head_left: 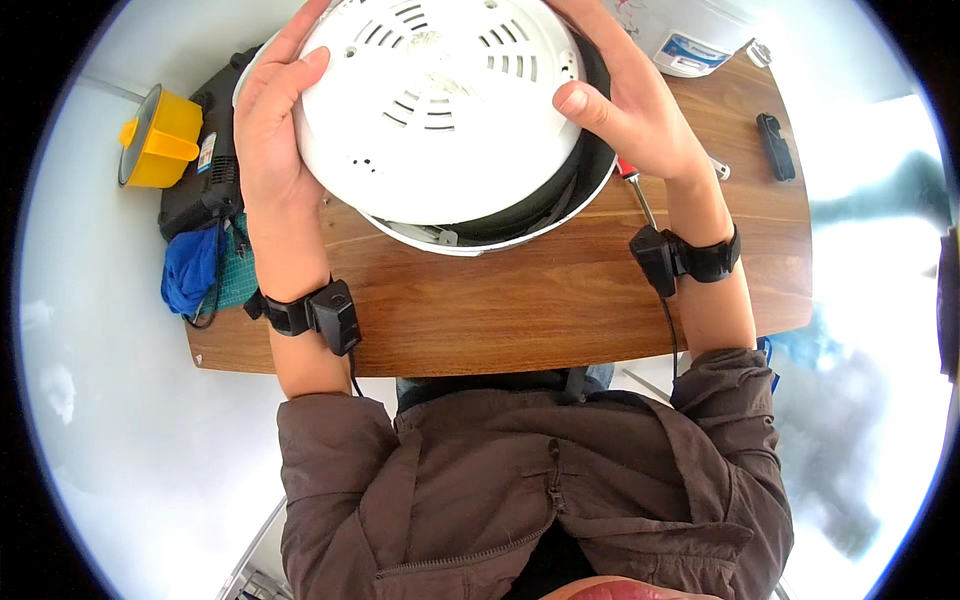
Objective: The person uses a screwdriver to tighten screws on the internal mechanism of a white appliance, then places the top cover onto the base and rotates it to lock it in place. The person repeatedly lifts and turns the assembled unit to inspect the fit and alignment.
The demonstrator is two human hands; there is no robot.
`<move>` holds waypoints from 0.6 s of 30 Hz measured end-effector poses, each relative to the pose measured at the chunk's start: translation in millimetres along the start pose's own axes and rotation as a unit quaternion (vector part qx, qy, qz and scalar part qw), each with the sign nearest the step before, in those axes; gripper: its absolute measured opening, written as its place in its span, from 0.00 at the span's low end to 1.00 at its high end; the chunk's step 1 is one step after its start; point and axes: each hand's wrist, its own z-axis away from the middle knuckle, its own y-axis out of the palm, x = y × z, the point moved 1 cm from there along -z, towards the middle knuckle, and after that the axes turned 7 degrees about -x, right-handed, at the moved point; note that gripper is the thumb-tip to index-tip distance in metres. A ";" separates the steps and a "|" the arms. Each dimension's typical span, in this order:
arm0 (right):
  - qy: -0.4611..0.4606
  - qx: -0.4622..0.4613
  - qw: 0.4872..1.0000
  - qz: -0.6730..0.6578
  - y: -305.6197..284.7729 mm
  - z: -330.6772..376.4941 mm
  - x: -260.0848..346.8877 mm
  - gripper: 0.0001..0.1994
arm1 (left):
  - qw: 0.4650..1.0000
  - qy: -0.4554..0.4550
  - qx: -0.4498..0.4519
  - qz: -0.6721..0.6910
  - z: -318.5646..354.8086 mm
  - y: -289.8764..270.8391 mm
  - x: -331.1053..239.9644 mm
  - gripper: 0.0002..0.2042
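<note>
A round white vented cover (pixel 400 165), like the bottom plate of a small appliance, lies tilted over a white round housing (pixel 480 249). A gap along the near right side shows the housing's dark interior. My left hand (pixel 275 130) is closed round the left side, its thumb pressed on the cover's face. On the right, my right hand (pixel 635 115) wraps the far side with its thumb at the cover's edge; its other fingertips run out of view. Beside my right wrist lies a screwdriver (pixel 630 172) with a red handle, partly hidden.
Left on the wooden table (pixel 500 320) are a black case (pixel 190 200), a yellow container (pixel 165 145), a blue cloth (pixel 190 270) and a green mat (pixel 238 275). A white tub (pixel 690 45) stands back right, near a small black object (pixel 775 147). Cables trail from both wrist straps.
</note>
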 end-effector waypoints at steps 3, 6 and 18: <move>-0.004 0.005 1.000 0.026 -0.8 -0.2 4.2 0.53 | 0.999 -0.021 -0.016 0.024 0.1 -3.8 -4.4 0.33; 0.012 -0.028 0.999 -0.012 3.2 0.3 6.6 0.54 | 0.998 -0.017 -0.063 0.003 10.6 17.7 -14.2 0.31; 0.059 -0.137 0.983 -0.105 28.0 8.3 3.9 0.41 | 0.995 -0.051 -0.070 -0.045 27.5 9.5 -4.6 0.30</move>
